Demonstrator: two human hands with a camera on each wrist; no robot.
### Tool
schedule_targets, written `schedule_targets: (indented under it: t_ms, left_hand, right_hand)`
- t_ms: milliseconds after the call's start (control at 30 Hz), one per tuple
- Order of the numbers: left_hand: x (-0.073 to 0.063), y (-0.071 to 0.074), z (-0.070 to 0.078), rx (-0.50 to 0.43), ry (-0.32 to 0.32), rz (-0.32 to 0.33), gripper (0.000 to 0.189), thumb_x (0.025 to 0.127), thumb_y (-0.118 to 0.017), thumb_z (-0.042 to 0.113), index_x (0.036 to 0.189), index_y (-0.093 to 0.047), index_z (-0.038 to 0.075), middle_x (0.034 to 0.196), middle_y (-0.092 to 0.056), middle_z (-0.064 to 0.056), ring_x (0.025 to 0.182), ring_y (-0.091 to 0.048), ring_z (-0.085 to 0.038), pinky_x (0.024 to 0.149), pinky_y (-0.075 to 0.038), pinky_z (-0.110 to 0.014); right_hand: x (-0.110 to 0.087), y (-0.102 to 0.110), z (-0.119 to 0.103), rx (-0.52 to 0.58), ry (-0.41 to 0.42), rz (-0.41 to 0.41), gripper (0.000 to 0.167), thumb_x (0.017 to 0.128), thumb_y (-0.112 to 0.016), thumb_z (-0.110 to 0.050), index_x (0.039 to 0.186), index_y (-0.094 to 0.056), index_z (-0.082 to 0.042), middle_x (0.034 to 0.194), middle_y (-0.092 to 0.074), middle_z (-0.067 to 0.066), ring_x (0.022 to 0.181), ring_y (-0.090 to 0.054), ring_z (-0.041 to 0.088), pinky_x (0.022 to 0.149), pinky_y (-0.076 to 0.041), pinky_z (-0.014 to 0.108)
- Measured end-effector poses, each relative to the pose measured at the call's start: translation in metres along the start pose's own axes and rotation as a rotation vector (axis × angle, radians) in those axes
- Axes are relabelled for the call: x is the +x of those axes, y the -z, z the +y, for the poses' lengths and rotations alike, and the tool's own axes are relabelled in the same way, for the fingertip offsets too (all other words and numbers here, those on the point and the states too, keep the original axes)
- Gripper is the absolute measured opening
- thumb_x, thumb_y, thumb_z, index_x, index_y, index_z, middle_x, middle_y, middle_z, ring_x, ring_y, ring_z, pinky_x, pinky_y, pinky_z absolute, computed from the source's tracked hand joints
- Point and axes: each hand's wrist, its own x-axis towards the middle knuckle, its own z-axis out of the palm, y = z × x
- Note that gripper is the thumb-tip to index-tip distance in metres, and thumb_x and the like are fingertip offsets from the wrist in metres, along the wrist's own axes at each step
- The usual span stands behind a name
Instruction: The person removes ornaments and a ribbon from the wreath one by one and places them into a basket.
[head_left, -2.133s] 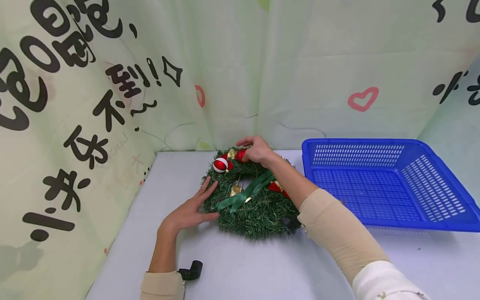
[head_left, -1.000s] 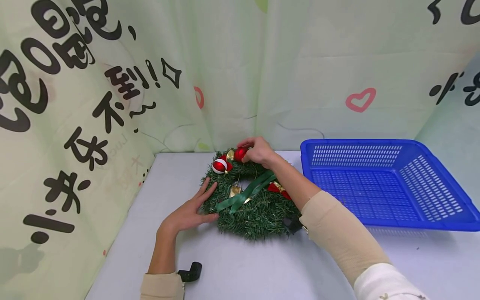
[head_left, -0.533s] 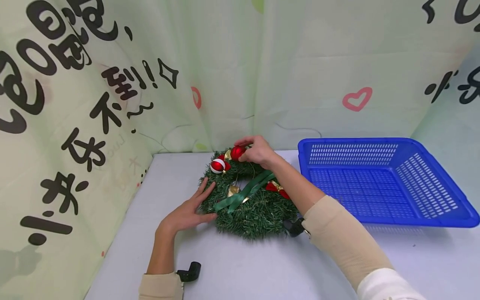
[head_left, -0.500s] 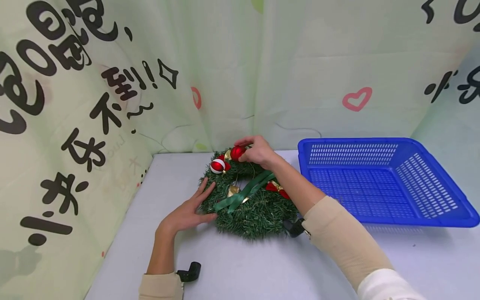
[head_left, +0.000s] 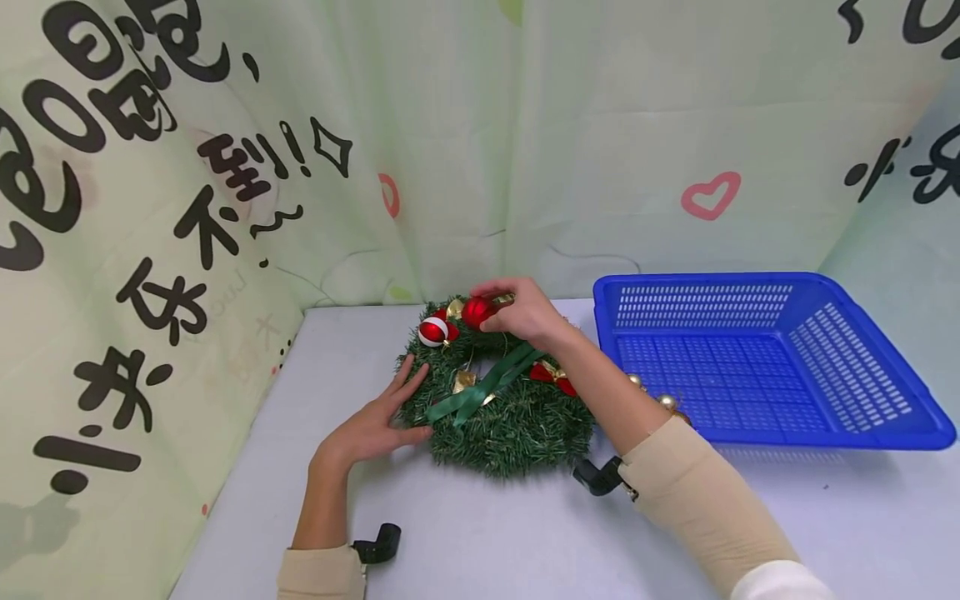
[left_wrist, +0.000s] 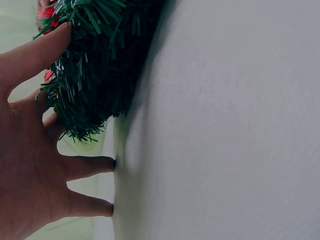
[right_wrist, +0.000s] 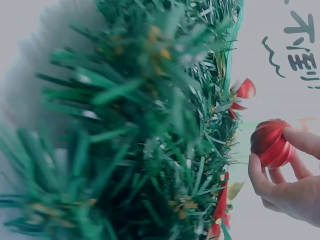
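A green Christmas wreath (head_left: 502,437) lies on the table, with a green ribbon (head_left: 491,387) across its middle. My right hand (head_left: 528,312) pinches a shiny red ribbed bauble (right_wrist: 272,142) between thumb and fingers over the wreath's far side. In the right wrist view a gap shows between bauble and greenery. Left of it sit a red-and-white bauble (head_left: 433,332) and a red bow with gold; another red bow (head_left: 552,377) is at the right. My left hand (head_left: 375,425) rests at the wreath's left edge, fingers spread, two fingertips at the tabletop (left_wrist: 225,125).
A blue plastic basket (head_left: 888,437) stands right of the wreath. Small gold balls (head_left: 667,402) show in its near left corner, partly hidden by my right forearm. A printed curtain (head_left: 585,150) hangs close behind, and another side of it runs along the left.
My right hand has drawn slightly back and right, turning the red bauble so its gold cap shows. Gold balls in the basket have come into sight beside the forearm. The left hand stays put.
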Motion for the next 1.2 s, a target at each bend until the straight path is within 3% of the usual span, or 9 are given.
schedule_targets:
  t_ms: [133,267,533,700,867,1200]
  left_hand:
    - [0.0,0.0,0.0,0.0,-0.002,0.001,0.097,0.096,-0.074,0.038,0.169,-0.01,0.033,0.176,0.013,0.009,0.162,-0.003,-0.036,0.121,-0.025,-0.069]
    - [-0.001,0.0,0.0,-0.001,-0.006,0.001,0.097,0.097,-0.074,0.037,0.169,-0.01,0.032,0.176,0.012,0.006,0.162,-0.003,-0.038,0.121,-0.024,-0.07]
    - [-0.002,0.001,0.0,0.003,-0.012,0.005,0.096,0.097,-0.074,0.036,0.169,-0.01,0.03,0.176,0.012,0.005,0.162,-0.002,-0.038,0.12,-0.025,-0.07]
    - [-0.002,0.001,0.0,0.005,-0.02,0.0,0.097,0.097,-0.074,0.035,0.169,-0.01,0.029,0.176,0.013,0.005,0.162,-0.003,-0.038,0.121,-0.025,-0.07]
    - [-0.001,0.0,0.0,0.005,-0.017,-0.001,0.097,0.097,-0.075,0.034,0.169,-0.009,0.031,0.176,0.013,0.006,0.162,-0.003,-0.036,0.121,-0.025,-0.068]
    - [-0.001,0.001,0.0,0.008,-0.012,-0.004,0.097,0.097,-0.074,0.033,0.169,-0.009,0.03,0.176,0.014,0.004,0.162,-0.002,-0.038,0.121,-0.024,-0.07]
  right_hand:
    - [-0.008,0.001,0.002,0.008,0.008,0.003,0.052,0.088,-0.071,0.011,0.136,-0.068,-0.009,0.14,-0.06,0.015,0.121,-0.065,0.034,0.097,-0.056,0.048]
    - [-0.017,0.003,0.004,-0.006,0.021,0.004,0.053,0.088,-0.072,0.009,0.137,-0.068,-0.01,0.142,-0.06,0.014,0.123,-0.066,0.033,0.086,-0.058,0.036]
    - [-0.032,0.005,0.006,0.015,0.026,0.023,0.055,0.087,-0.073,0.009,0.137,-0.068,-0.011,0.142,-0.062,0.014,0.121,-0.067,0.032,0.095,-0.055,0.057]
    - [-0.041,0.006,0.009,0.018,0.024,0.042,0.056,0.087,-0.075,0.007,0.138,-0.067,-0.012,0.136,-0.064,0.015,0.118,-0.068,0.031,0.094,-0.056,0.057]
    - [-0.051,0.009,0.01,-0.006,0.047,0.056,0.054,0.088,-0.075,0.005,0.138,-0.068,-0.014,0.14,-0.062,0.008,0.121,-0.065,0.03,0.097,-0.054,0.058]
    - [-0.067,0.014,0.013,0.034,0.05,0.056,0.052,0.087,-0.076,0.004,0.135,-0.07,-0.015,0.141,-0.062,0.01,0.125,-0.063,0.033,0.095,-0.056,0.054]
